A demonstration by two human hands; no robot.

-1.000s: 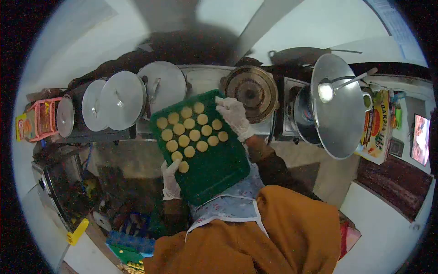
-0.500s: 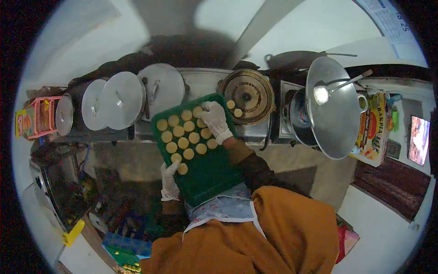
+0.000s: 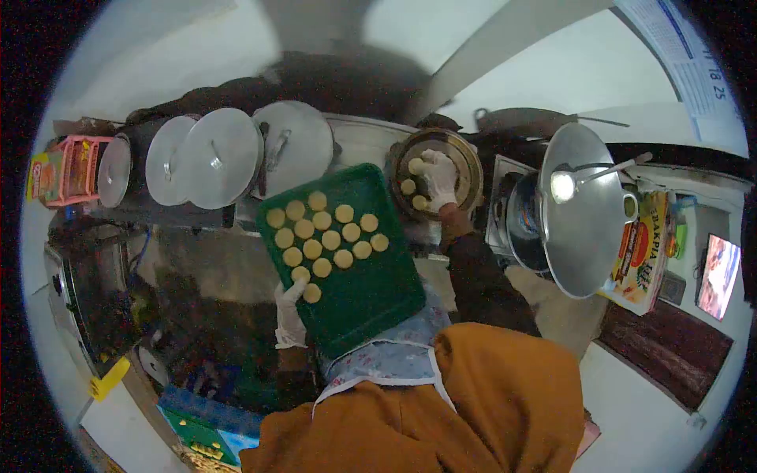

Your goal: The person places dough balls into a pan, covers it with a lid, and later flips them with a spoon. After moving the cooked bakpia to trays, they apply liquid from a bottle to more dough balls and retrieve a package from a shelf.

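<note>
Right hand (image 3: 439, 177) meets 1 round disc (image 3: 416, 166) in the pan (image 3: 475, 167), grip unclear; 2 more lie bodyward of its fingertips. Left hand (image 3: 290, 317) clasps the tray (image 3: 371, 292), leftward of them.

Head-worn view, forward and down

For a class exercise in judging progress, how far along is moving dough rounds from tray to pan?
Early on, it seems. Done: two dough rounds lie in the round pan. In hand: a third round at the right hand's fingertips; the left hand holds the green tray. Left: over a dozen tray rounds.
</note>
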